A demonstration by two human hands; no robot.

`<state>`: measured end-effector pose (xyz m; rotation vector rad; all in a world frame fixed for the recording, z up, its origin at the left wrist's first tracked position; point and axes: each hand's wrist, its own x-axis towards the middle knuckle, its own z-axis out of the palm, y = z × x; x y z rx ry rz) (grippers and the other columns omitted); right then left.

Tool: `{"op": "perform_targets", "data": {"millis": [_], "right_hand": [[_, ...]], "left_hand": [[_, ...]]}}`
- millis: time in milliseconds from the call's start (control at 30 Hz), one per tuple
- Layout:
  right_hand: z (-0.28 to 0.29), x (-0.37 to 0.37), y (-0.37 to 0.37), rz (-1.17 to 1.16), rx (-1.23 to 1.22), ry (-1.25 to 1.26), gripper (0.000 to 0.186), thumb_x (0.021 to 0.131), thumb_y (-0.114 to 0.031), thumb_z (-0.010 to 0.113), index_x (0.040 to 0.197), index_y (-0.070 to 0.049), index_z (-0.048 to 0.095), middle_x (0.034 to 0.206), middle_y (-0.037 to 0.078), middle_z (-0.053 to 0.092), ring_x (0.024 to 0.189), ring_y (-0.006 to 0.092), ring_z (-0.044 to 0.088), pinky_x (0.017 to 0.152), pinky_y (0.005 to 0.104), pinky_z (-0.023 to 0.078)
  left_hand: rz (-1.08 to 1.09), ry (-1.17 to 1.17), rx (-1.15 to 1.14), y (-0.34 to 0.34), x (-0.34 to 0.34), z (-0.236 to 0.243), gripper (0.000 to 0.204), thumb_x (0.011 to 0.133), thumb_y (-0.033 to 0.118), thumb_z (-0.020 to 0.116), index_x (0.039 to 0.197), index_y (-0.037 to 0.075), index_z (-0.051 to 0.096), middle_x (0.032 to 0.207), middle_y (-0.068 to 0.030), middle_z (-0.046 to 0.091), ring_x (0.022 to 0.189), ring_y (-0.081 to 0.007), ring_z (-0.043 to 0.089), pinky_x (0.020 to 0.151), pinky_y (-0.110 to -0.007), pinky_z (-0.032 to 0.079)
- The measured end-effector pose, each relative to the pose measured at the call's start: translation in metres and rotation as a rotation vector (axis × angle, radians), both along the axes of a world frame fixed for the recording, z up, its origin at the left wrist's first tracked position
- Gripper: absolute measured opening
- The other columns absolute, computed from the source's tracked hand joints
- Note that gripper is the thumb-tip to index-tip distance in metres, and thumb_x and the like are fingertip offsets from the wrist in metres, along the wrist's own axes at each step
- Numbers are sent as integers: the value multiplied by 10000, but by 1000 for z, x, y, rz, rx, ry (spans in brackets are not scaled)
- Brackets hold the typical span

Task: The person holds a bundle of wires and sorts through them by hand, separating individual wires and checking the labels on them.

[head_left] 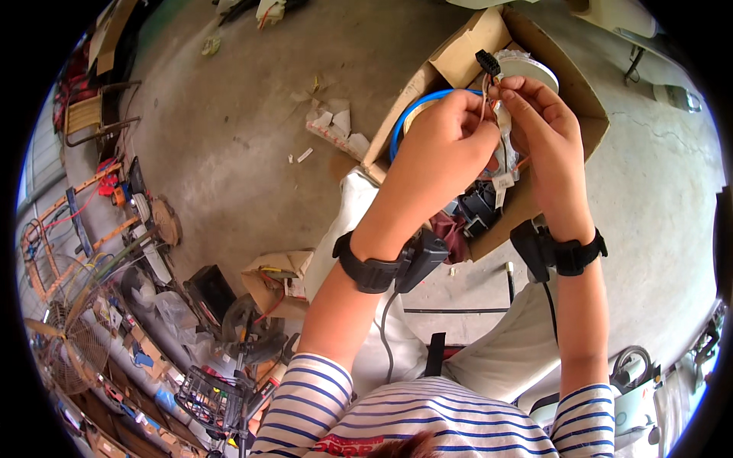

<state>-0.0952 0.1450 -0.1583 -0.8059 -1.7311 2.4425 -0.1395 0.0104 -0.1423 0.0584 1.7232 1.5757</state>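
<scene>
Both my hands meet over an open cardboard box. Between them is a wire harness with a black multi-pin connector that sticks up past my fingertips. My left hand pinches the thin coloured wires just below the connector. My right hand is closed on the same wires, thumb against fingers. A white tag hangs beneath them on a dark wire. Inside the box are a blue cable, a white round spool, black parts and clear plastic wrapping. My hands hide part of the contents.
Torn cardboard and paper scraps lie on the concrete floor left of the box. A smaller carton stands by my left leg. Further left are a fan, a black basket and clutter. A chair stands far left.
</scene>
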Motion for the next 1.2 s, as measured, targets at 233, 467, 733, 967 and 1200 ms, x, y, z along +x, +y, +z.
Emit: {"op": "perform_targets", "data": {"millis": [233,467,733,967,1200], "right_hand": [[-11,-3,-5,60,82,84,147,905,-35,515,1033,28,551,987,75,640,915,98,590,812,213,459],[-2,-2,-8,138,148,116,156,884,5,502,1032,34,543,978,80,642,917,102,595,815,216,457],[-13,7,-1,166,34,52,155,891,-17,514,1038,23,538,937,51,628,850,75,583,758,195,456],[-13,5,7,147,-211,-87,138,875,-49,532,1003,2,532,893,25,611,779,61,560,686,201,439],[-19,3,4,160,-150,-25,118,867,-86,589,939,-36,510,854,7,591,800,57,547,690,190,413]], "left_hand": [[89,31,-7,-12,-8,-4,203,946,192,484,941,1,554,904,-85,654,704,-123,616,631,-235,477],[182,-210,275,-19,-11,0,224,931,212,512,881,8,591,867,-58,625,772,-135,600,700,-251,469],[-141,429,-228,-10,0,-6,201,872,205,623,915,20,689,825,-31,587,740,-86,519,653,-227,405],[-202,410,-186,-6,1,-11,180,852,170,645,938,18,688,763,-53,601,668,-115,538,632,-257,424],[-225,688,-339,1,1,-22,184,830,162,643,913,1,669,739,-139,616,612,-197,548,575,-294,412]]}}
